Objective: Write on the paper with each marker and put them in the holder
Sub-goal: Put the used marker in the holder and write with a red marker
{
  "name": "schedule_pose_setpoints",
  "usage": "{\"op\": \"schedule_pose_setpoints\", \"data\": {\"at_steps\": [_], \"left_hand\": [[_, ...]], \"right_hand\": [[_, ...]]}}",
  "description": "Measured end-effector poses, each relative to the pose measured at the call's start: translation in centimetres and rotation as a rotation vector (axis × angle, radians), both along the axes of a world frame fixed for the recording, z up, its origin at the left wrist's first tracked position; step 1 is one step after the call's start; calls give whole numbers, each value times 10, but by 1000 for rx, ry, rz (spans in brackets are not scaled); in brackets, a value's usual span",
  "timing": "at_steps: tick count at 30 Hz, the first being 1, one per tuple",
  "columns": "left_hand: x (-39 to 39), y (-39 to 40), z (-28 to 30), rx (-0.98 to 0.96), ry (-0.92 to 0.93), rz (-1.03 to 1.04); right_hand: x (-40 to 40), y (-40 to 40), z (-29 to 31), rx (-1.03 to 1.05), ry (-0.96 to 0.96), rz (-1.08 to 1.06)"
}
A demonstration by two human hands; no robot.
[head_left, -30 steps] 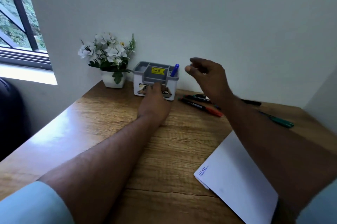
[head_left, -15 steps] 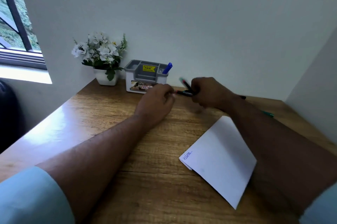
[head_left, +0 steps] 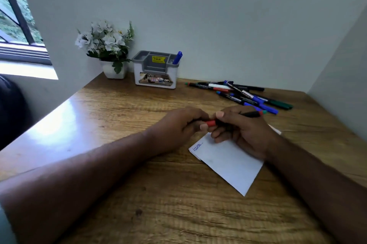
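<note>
Gripping the black red-capped marker (head_left: 246, 115) over the white folded paper (head_left: 228, 156), the right hand (head_left: 241, 128) closes round its barrel while the left hand (head_left: 178, 124) pinches the cap, apparently to uncap it for writing.

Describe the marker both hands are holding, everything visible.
The marker is slim, with a black barrel, a red cap at its left end and a small red-and-green tip at its right end. It looks like plastic. It lies nearly level, above the near edge of the paper, off the desk. The right hand wraps the barrel's middle; the left hand pinches the red cap, which looks still seated. Any label is hidden by fingers.
</note>
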State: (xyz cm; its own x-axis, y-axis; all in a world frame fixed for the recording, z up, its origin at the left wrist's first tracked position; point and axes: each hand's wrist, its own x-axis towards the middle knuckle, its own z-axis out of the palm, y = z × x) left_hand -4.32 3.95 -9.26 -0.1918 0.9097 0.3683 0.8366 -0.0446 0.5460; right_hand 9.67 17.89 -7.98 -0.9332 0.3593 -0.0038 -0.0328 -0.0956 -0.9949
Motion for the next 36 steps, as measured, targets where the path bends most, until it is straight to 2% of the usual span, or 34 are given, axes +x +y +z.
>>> {"op": "schedule_pose_setpoints", "data": {"at_steps": [4,8,11,14,17,21,27,32,36], "left_hand": [[-15,4,8,-132,-50,-33],[-24,0,8,-141,-137,21],[-31,-2,10,-101,-78,55],[-36,-2,14,-225,-13,61],[-36,-1,13,-406,22,-26],[-35,2,15,-478,157,-28],[-37,4,17,-466,47,-36],[-46,2,19,-462,-49,-59],[-50,2,19,-461,-56,-56]], "right_hand": [[-1,7,-1,-192,-75,59],[-3,11,-2,-247,19,-35],[-14,11,-5,-188,104,-188],[-29,10,-6,-112,197,-288],[-29,9,-8,-57,161,-252],[-28,9,-5,88,32,-146],[-33,8,-1,372,-86,-75],[-33,7,-9,442,-55,-60],[-35,5,-10,487,-52,-33]]}}
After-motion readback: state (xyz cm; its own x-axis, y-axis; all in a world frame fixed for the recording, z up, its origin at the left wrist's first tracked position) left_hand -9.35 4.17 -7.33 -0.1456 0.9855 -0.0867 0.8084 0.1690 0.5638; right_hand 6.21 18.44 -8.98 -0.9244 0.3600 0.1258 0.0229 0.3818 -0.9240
